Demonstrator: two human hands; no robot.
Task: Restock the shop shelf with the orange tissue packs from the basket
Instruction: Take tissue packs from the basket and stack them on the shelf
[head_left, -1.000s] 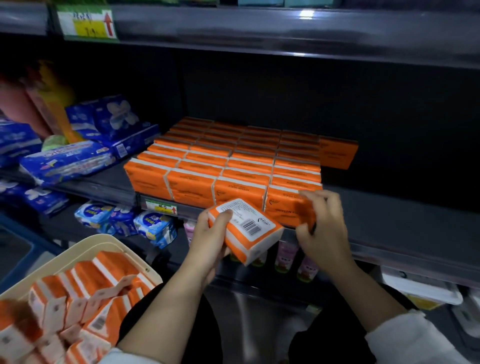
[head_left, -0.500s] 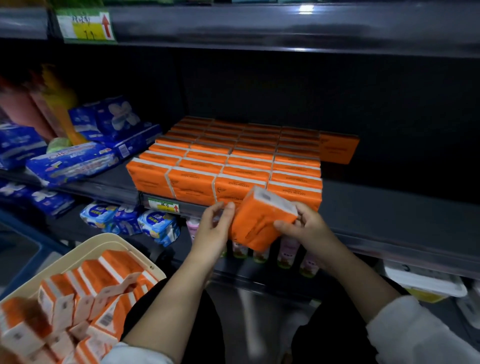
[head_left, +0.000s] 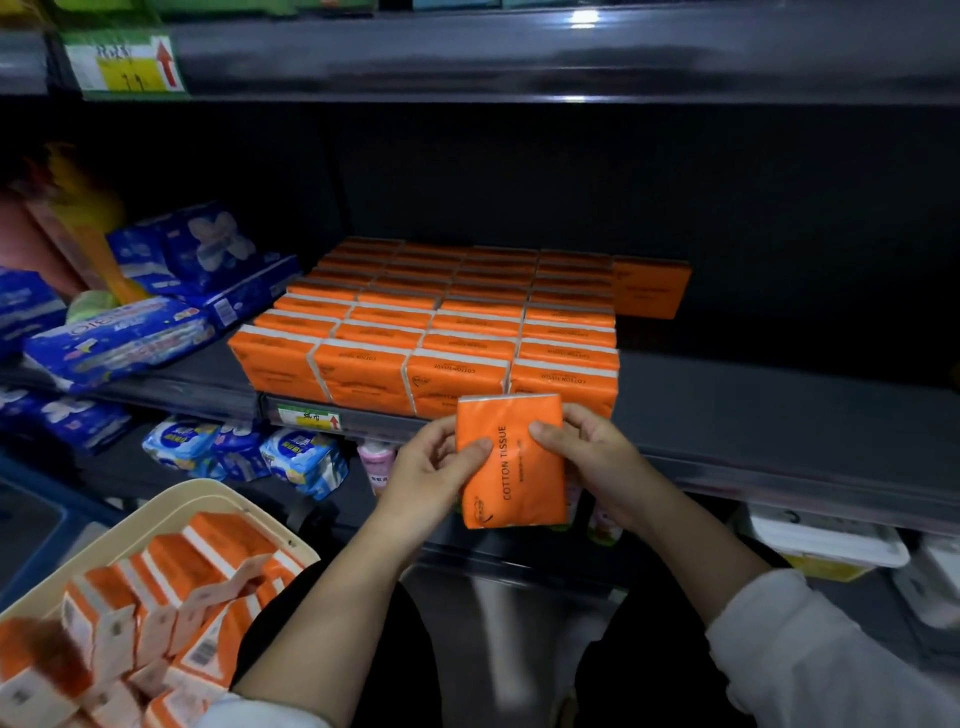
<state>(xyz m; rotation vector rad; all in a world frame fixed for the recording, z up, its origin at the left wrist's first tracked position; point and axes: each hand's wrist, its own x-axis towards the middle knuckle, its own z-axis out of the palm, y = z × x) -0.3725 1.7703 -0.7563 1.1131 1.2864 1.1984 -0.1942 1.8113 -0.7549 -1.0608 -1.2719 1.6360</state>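
We record, nearest us, a white fabric sleeve (head_left: 831, 654) on the right forearm, and at lower left a cream plastic basket (head_left: 205, 491) holding a loose heap of orange-and-white tissue packs (head_left: 171, 577). Beyond it, both hands hold one orange plastic-wrapped tissue pack (head_left: 511, 462) upright, its "COTTON TISSUE" print running up the face. The left hand (head_left: 428, 467) keeps a closed grip on the pack's left edge, thumb on the front face, fingers behind. The right hand (head_left: 587, 457) takes the right edge likewise. This pack sits in the air just before the front lip of the dark grey metal shelf (head_left: 779, 415), below the front-right pack of the stock; we cannot tell whether they touch. On the shelf stands a tight block of orange tissue packs (head_left: 441, 332), four columns wide, many rows deep. One single orange pack (head_left: 652, 286) stands at the rear right, beside the block. Left of the block lie blue plastic-wrapped packs (head_left: 119, 340). A yellow-and-green price label (head_left: 124, 65) hangs on the upper shelf edge.
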